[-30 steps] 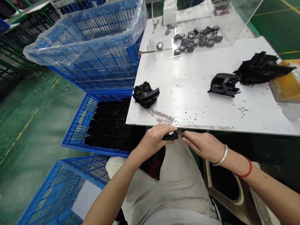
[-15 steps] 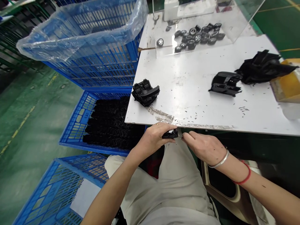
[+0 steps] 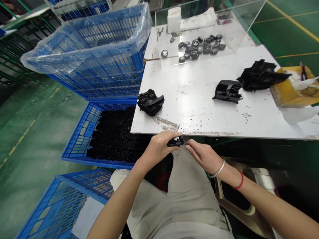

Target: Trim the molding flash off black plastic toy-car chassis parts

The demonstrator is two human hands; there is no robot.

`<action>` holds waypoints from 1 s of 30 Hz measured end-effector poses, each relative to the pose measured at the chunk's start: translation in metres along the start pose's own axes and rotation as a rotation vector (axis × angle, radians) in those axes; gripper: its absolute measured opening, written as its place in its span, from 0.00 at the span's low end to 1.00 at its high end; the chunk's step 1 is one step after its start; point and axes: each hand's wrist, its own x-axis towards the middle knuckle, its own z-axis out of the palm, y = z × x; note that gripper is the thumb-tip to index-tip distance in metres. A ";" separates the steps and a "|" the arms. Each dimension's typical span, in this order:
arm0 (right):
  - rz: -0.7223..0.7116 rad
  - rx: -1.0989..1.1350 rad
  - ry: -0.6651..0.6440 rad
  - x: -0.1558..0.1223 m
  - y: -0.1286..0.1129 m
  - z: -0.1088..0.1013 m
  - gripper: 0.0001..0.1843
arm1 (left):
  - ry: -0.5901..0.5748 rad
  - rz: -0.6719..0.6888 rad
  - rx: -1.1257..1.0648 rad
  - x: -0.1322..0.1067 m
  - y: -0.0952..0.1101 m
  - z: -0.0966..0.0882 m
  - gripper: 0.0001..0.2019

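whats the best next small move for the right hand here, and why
Probably the right hand should pinch the free end of the small black plastic part held by the left hand. The left hand already seems to steady the part, and the right fingertips are right beside it, just below the edge of the white table.

**Small black plastic part (image 3: 175, 142), held roughly level**
Narrow and elongated, with a white patch along its top edge; gripped in the left hand (image 3: 159, 148), with the right fingertips (image 3: 187, 144) just beside its right end.
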 end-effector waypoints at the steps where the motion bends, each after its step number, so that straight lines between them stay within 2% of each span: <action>1: 0.058 0.118 0.009 0.000 0.000 -0.001 0.14 | 0.008 0.008 0.003 0.000 0.000 0.000 0.20; 5: 0.225 0.381 -0.005 0.001 -0.002 -0.008 0.17 | 0.013 0.051 0.029 -0.002 0.002 0.003 0.19; 13: 0.221 0.639 -0.124 0.017 -0.001 -0.010 0.15 | 0.035 0.166 0.209 -0.008 0.010 0.004 0.18; 15: 0.214 0.657 -0.157 0.018 -0.002 -0.012 0.16 | 0.034 0.193 0.240 -0.010 0.013 0.003 0.17; 18: 0.214 0.564 -0.161 0.017 -0.003 -0.014 0.14 | 0.032 0.209 0.265 -0.011 0.018 0.002 0.17; 21: 0.223 0.494 -0.132 0.015 -0.003 -0.015 0.11 | 0.047 0.178 0.241 -0.013 0.019 0.002 0.18; 25: 0.312 0.537 -0.011 0.012 0.000 -0.012 0.08 | 0.109 0.106 0.188 -0.017 0.016 0.003 0.18; 27: 0.338 0.638 0.008 0.009 -0.002 -0.009 0.12 | 0.144 0.067 0.184 -0.020 0.016 0.005 0.18; 30: 0.344 0.783 -0.047 0.008 -0.015 -0.004 0.19 | 0.190 0.005 0.195 -0.023 0.021 0.012 0.18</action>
